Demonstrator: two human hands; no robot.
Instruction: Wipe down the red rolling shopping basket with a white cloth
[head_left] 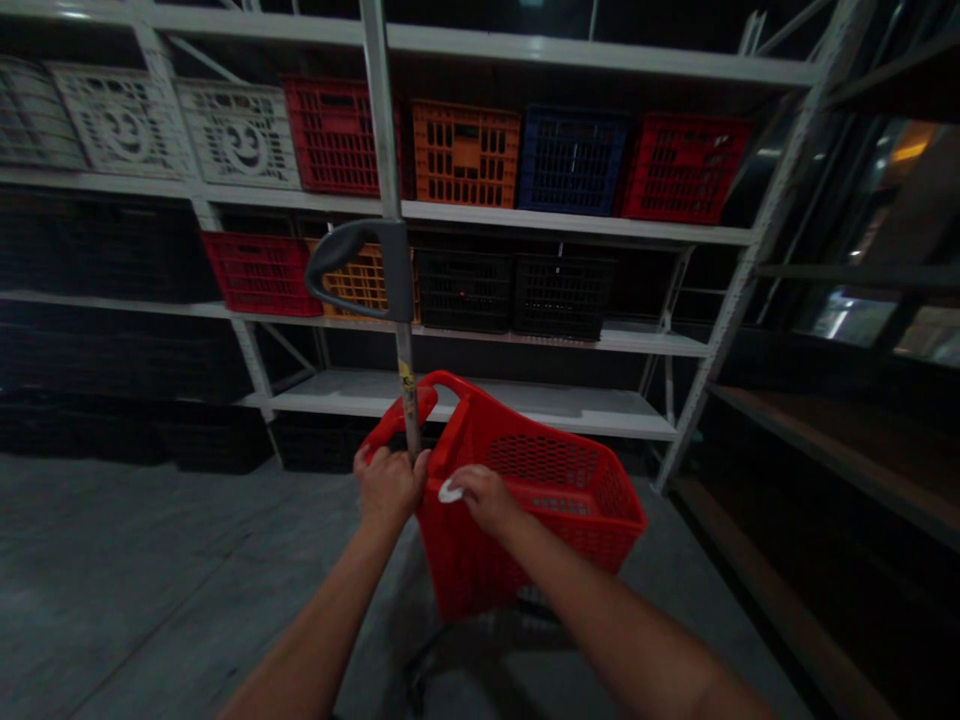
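A red plastic shopping cart (469,565) with perforated basket walls stands on the floor in front of me. My left hand (390,492) is closed around the cart's red handle (386,424), close to the foot of a metal pole (406,365). Higher up, that pole bears a grey loop-shaped grip (397,270). Pinched in the fingers of my right hand (489,502) is a small white wad, perhaps cloth or tissue (449,492). It is at the near edge of the cart's red body; whether it touches the plastic I cannot tell.
Grey metal shelving (540,225) runs behind the cart. White crates (240,140), red crates (686,168), an orange crate (466,155), a blue crate (574,160) and black crates (562,295) sit on it. A dark rack (840,440) stands at right. Grey concrete floor (150,570) lies at left.
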